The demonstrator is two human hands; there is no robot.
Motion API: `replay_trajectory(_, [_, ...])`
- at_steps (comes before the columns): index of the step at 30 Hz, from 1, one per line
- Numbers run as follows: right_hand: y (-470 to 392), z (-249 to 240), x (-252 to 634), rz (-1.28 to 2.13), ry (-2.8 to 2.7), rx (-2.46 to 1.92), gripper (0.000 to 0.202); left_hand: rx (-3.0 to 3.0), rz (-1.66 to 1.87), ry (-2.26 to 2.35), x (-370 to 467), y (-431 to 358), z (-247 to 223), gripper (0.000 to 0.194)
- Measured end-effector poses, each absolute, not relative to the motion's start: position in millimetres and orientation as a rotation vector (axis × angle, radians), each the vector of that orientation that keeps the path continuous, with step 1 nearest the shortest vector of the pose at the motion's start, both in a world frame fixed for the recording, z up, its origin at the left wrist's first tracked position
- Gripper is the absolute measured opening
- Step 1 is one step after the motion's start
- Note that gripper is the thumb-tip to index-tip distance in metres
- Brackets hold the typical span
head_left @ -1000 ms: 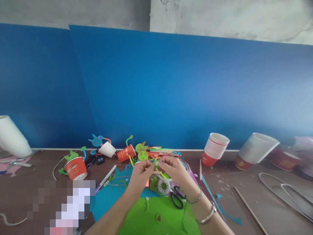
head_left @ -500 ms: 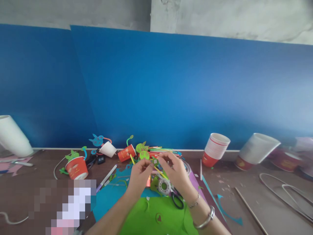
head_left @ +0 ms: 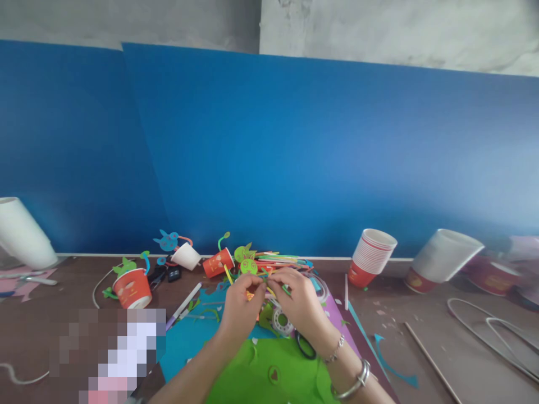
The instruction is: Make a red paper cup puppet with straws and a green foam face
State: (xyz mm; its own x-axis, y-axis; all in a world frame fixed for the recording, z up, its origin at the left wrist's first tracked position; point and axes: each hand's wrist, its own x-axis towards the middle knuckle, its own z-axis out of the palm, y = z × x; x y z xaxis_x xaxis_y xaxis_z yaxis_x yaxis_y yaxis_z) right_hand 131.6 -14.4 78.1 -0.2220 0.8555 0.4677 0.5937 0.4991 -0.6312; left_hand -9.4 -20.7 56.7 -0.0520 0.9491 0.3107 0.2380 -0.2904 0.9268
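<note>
My left hand (head_left: pixel 244 303) and my right hand (head_left: pixel 297 297) meet fingertip to fingertip above the pile of craft materials. Both pinch a small green paper piece (head_left: pixel 265 280), which the fingers mostly cover. A yellow straw (head_left: pixel 228 274) shows beside my left hand; whether either hand touches it I cannot tell. Below the hands are a white tape roll (head_left: pixel 282 321) and black-handled scissors (head_left: pixel 305 345), partly behind my right wrist. Green paper (head_left: pixel 273 359) with a small heart cutout lies nearest me, over a blue sheet (head_left: pixel 179 350).
Decorated red cups (head_left: pixel 133 289) and a white cup (head_left: pixel 186 256) lie at the left back. Bundled straws (head_left: pixel 282 259) are behind my hands. Stacked paper cups (head_left: pixel 372 255) stand at the right, near a thin rod (head_left: pixel 432 362) and a loose cable (head_left: pixel 497 336). A blue partition (head_left: pixel 295 151) closes the back.
My hands have come together, and the right fingers have lowered onto the green paper piece. Its small white patch, visible before, is now covered by fingers.
</note>
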Motion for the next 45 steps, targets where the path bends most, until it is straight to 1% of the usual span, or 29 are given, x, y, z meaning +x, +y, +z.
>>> replay_trajectory(5, [-14.4,80.3,131.9,0.499,-1.915,-1.209,0.019,1.627,1.417,1.262,-9.1,-20.4,55.0,0.015])
replay_trajectory(11, [-16.1,81.9,131.6,0.499,-1.924,-1.22,0.021,1.659,1.398,1.248,-9.4,-20.8,54.5,0.015])
replay_trajectory(16, [-16.2,82.5,130.4,0.394,-1.918,-1.269,0.018,1.614,1.371,1.252,-8.1,-21.6,56.5,0.014])
replay_trajectory(20, [-13.3,81.6,133.7,0.253,-1.87,-1.307,0.016,1.447,1.345,1.237,-8.6,-20.8,59.5,0.016])
replay_trajectory(24, [-11.5,81.6,141.3,0.221,-2.043,-1.48,0.028,1.246,1.382,1.172,-11.2,-18.9,61.7,0.019])
replay_trajectory(25, [-11.8,81.8,142.5,0.23,-2.096,-1.515,0.028,1.208,1.378,1.16,-11.7,-18.4,61.8,0.02])
replay_trajectory(27, [-13.6,82.4,142.6,0.252,-2.159,-1.505,0.014,1.154,1.365,1.156,-12.5,-17.6,61.6,0.02])
replay_trajectory(28, [-14.8,82.9,141.4,0.259,-2.161,-1.462,0.011,1.14,1.361,1.16,-12.6,-17.4,61.4,0.02])
replay_trajectory(30, [-17.5,83.9,137.1,0.246,-2.127,-1.35,0.027,1.13,1.356,1.168,-12.4,-17.4,61.4,0.021])
replay_trajectory(31, [-18.6,84.3,134.5,0.23,-2.106,-1.304,0.028,1.131,1.352,1.171,-12.2,-17.7,61.7,0.021])
replay_trajectory(34, [-19.6,84.4,128.4,0.197,-2.037,-1.235,0.013,1.127,1.325,1.157,-10.9,-19.6,64.0,0.025])
replay_trajectory(36, [-17.7,83.2,127.1,0.287,-1.953,-1.252,0.01,1.106,1.33,1.132,-10.3,-20.8,65.8,0.029])
replay_trajectory(41, [-9.7,79.3,130.3,0.833,-1.635,-1.295,0.009,1.087,1.396,1.154,-11.1,-18.6,65.6,0.025])
replay_trajectory(43, [-8.5,79.0,131.1,0.931,-1.598,-1.257,0.011,1.133,1.369,1.175,-12.1,-16.3,63.7,0.023])
replay_trajectory(45, [-9.0,79.7,130.9,0.93,-1.61,-1.232,0.007,1.214,1.343,1.201,-13.3,-14.5,61.4,0.02])
